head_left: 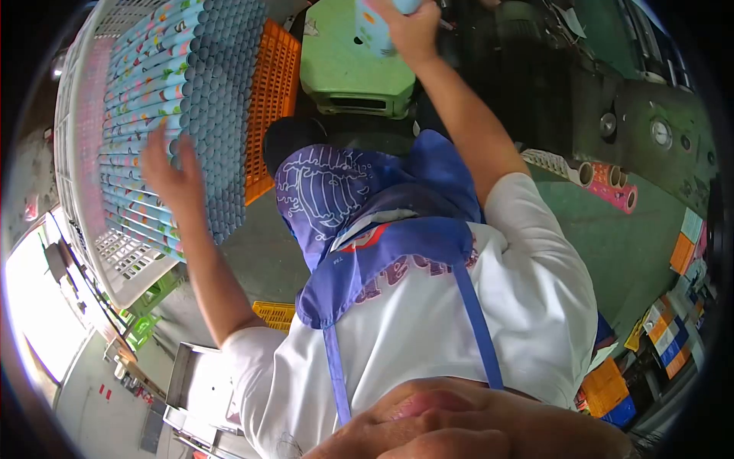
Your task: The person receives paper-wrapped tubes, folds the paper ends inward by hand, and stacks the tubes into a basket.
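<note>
My left hand [174, 170] is in front of a stack of light-blue printed tubes [149, 107], their round open ends facing right. Its fingers are apart and a little blurred, with nothing visible between them. I cannot tell whether it touches the tubes. At the top edge, my right hand [415, 34] is closed on a light-blue printed tube [372, 29], partly cut off by the frame. That piece is over a green plastic stool [355, 76]. The tubes lie stacked in a white plastic basket [126, 279] on the left.
An orange perforated crate [271, 107] stands between the tube stack and the stool. My knees and blue apron [329, 187] fill the middle. A machine panel with a gauge [660, 134] and several rolls [608, 176] are on the right. A yellow crate [274, 314] is behind my left arm.
</note>
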`<state>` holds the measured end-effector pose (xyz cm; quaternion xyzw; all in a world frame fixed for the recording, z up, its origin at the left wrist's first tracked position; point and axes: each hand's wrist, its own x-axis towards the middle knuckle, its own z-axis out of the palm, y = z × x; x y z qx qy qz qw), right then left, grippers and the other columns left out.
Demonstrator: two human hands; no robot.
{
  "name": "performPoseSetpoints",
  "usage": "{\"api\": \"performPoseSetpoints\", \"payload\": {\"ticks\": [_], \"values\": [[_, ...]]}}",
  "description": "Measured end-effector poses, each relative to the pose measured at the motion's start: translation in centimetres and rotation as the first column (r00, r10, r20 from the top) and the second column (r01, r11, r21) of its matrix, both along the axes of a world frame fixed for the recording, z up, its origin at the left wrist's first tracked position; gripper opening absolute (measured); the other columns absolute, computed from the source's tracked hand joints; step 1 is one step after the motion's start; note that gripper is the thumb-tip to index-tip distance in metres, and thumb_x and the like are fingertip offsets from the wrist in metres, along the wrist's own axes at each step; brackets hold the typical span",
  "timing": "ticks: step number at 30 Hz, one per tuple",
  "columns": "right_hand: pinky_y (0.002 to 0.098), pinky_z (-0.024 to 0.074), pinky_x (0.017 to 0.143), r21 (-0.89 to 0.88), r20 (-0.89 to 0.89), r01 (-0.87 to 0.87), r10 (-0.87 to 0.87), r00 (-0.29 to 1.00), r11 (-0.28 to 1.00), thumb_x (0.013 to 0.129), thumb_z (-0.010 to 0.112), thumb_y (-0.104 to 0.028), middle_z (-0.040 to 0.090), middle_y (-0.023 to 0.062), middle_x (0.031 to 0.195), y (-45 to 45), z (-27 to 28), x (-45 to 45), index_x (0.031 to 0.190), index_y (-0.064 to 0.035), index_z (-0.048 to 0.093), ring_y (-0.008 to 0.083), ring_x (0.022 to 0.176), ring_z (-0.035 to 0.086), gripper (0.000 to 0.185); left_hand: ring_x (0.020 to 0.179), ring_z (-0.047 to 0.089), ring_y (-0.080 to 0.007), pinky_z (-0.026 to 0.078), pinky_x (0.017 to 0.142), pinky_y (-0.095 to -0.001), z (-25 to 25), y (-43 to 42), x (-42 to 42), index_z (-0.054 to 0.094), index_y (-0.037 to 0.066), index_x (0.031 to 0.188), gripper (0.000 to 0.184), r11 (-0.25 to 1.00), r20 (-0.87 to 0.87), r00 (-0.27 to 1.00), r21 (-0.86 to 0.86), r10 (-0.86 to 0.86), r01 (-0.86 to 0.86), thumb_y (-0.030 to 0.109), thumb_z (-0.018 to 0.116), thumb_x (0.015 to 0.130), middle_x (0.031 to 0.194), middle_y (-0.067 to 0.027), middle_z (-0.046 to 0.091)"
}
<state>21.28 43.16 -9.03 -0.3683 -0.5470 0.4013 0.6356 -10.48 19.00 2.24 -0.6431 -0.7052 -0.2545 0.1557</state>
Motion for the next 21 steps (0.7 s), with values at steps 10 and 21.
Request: {"api": "performPoseSetpoints", "payload": {"ticks": [10,21], "values": [[0.0355,0.0504,0.068,0.046,0.032,-0.107,0.106,0.994,0.993,0.087,0.08,-0.017,0.071,0.006,0.088,1.0,-3.5,-3.5,0.102,0.003,0.07,0.0154,0.078,0.065,0.027,0.11,0.061,-0.0313,0.042,0.097,-0.0436,-7.4,-2.2,10.3,0.067,0.007,0.116,0.026,0.95,0.376,0.923,-0.309,0.083,0.04,0.012,0.066,0.091,0.116,-0.0119,0.067],[0.0326,0.052,0.069,0.01,0.14,-0.134,0.131,0.981,0.991,0.09,0.078,-0.024,0.071,0.004,0.086,0.2,-4.3,-2.4,0.104,-0.0017,0.068,0.0121,0.077,0.065,0.028,0.107,0.062,-0.0317,0.047,0.095,-0.0407,1.7,7.1,9.1,0.067,-0.003,0.112,0.022,0.97,0.217,0.963,0.217,-0.162,0.114,0.005,0.065,0.091,0.113,-0.0161,0.068]]}}
